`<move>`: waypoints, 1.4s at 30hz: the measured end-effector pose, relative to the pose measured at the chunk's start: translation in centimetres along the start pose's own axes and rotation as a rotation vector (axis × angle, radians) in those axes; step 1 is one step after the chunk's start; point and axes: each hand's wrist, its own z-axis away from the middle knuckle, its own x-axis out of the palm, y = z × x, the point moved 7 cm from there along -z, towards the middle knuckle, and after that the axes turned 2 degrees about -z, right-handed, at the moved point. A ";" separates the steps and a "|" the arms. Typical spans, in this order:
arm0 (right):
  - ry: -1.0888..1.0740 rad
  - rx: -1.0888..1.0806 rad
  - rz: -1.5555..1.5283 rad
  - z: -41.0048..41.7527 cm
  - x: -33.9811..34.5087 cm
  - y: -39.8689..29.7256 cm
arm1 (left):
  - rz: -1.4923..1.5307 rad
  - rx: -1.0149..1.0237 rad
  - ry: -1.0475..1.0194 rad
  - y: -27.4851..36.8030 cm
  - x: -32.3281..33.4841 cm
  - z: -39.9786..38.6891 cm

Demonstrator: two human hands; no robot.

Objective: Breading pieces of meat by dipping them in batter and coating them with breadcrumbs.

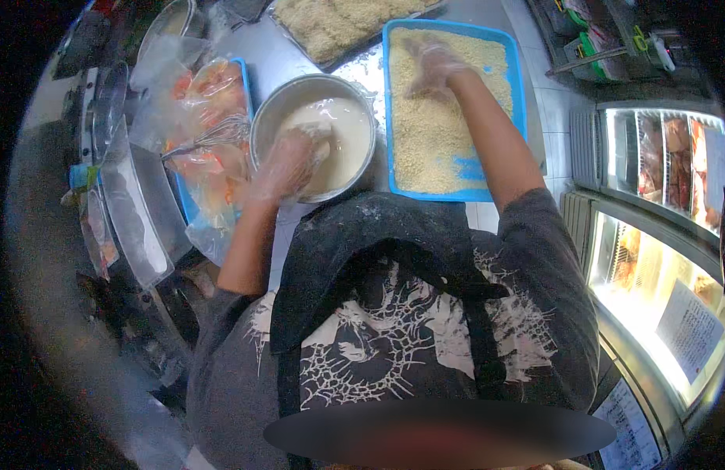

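My left hand (292,155), in a clear plastic glove, reaches into a round metal pot (260,111) of pale, creamy batter (350,135). Its fingertips are coated white, and whether they pinch a piece of food is hard to tell. Over on the right, my right hand (433,64), gloved the same way, is spread over breadcrumbs (424,147) in a blue plastic tray (520,117). The fingers of that hand are apart and slightly blurred, touching the crumbs. Blue tray bottom shows through where the crumb layer is thin.
Left of the pot, a wire whisk (221,132) lies over plastic bags of orange-pink food (212,94) in another blue tray (189,200). A tray of crumb-coated food (339,23) stands at the back. Lit glass-door fridges (662,164) line the right, and a metal container (142,211) stands left.
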 end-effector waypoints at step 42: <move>0.591 -0.032 -0.702 14.3 0.7 -4.0 | 0.022 -0.021 0.457 1.7 -2.6 3.9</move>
